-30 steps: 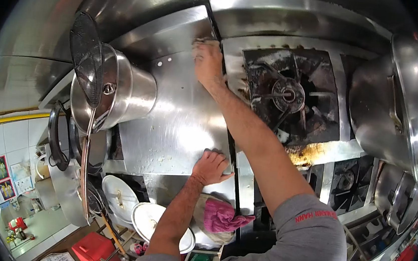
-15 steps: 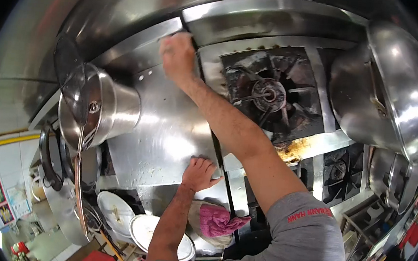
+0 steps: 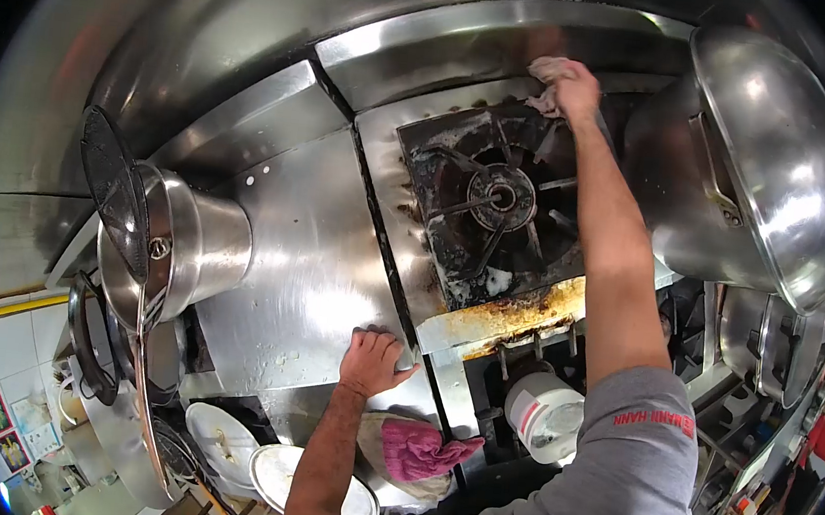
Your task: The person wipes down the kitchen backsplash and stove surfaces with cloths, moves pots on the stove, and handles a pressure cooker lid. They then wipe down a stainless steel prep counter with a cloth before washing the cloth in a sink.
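Head view: right hand (image 3: 576, 87) clamps its grip on a rag (image 3: 549, 72), pressed against the back ledge just behind the burner (image 3: 498, 198). Left hand (image 3: 373, 358) lies flat, fingers apart, on the steel tabletop (image 3: 302, 267) near its front edge. Pink cloth (image 3: 419, 450) sits just below that hand. Big pot (image 3: 769, 163) stands right of the burner; a strainer (image 3: 116, 191) rests over a pot at left.

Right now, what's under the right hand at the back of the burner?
A crumpled cloth sits under the right hand, pressed on the steel ledge behind the burner. Only the cloth's left edge shows; the rest, and the surface beneath, is covered.
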Demonstrator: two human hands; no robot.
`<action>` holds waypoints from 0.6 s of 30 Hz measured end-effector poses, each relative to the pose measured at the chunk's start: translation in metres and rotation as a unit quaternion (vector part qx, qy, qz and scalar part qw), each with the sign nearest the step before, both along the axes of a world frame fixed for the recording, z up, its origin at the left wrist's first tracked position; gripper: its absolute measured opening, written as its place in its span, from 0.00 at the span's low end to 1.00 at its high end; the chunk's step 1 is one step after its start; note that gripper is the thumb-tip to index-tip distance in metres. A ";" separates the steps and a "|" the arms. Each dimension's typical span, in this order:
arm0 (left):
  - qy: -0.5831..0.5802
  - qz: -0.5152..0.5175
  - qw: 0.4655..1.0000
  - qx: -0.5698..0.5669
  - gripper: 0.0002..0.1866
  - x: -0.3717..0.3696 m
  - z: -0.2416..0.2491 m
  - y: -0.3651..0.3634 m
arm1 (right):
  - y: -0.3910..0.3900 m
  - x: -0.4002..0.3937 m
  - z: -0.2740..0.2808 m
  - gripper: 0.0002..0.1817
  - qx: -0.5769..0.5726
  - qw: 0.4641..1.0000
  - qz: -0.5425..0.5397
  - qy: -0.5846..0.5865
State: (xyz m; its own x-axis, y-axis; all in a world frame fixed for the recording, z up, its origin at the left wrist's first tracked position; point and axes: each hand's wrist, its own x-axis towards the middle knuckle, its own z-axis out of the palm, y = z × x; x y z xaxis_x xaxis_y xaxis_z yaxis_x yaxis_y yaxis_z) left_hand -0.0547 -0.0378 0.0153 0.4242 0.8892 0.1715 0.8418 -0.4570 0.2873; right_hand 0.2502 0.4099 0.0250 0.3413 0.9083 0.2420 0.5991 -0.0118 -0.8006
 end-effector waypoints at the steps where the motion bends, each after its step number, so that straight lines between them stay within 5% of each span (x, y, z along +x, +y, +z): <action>1: -0.002 0.002 1.000 0.003 0.26 0.001 -0.001 0.001 | 0.016 0.017 -0.026 0.12 0.072 0.980 -0.022 0.187; 2: 0.001 0.002 1.000 -0.002 0.26 0.000 -0.001 0.001 | 0.013 0.018 -0.009 0.10 0.124 0.905 -0.049 0.404; 3: 0.005 0.003 1.000 -0.008 0.26 0.000 -0.001 -0.001 | 0.020 0.031 -0.002 0.10 0.144 0.836 0.062 0.526; 5: 0.004 0.005 1.000 -0.015 0.26 -0.001 0.000 -0.002 | 0.032 0.024 0.021 0.10 0.135 0.793 0.033 0.593; 7: 0.001 0.001 1.000 -0.016 0.26 0.001 0.000 -0.001 | 0.027 -0.040 0.025 0.15 0.156 0.842 0.025 0.516; 9: 0.002 0.007 1.000 0.007 0.26 0.002 0.001 0.001 | 0.016 -0.126 0.016 0.31 0.192 0.888 -0.011 0.417; 10: 0.002 0.002 1.000 0.008 0.26 0.001 0.000 0.002 | -0.008 -0.189 0.023 0.40 0.124 0.967 -0.091 0.204; 12: 0.008 0.020 1.000 -0.021 0.25 0.002 -0.003 -0.002 | -0.068 -0.264 0.035 0.48 0.146 0.972 0.052 0.176; 15: 0.033 0.020 0.999 -0.037 0.25 0.003 0.000 -0.001 | -0.081 -0.277 0.043 0.45 0.092 0.958 0.123 0.244; 18: 0.036 0.019 0.998 -0.043 0.25 0.004 0.000 -0.001 | -0.029 -0.197 0.033 0.36 0.262 0.957 0.002 0.128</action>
State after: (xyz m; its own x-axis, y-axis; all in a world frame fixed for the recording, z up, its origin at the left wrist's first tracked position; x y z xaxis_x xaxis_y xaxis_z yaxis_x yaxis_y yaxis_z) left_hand -0.0508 -0.0385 0.0154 0.3977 0.9153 0.0643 0.8784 -0.4000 0.2615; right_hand 0.0530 0.3808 0.0580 0.4474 0.6867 0.5730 0.3822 0.4325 -0.8166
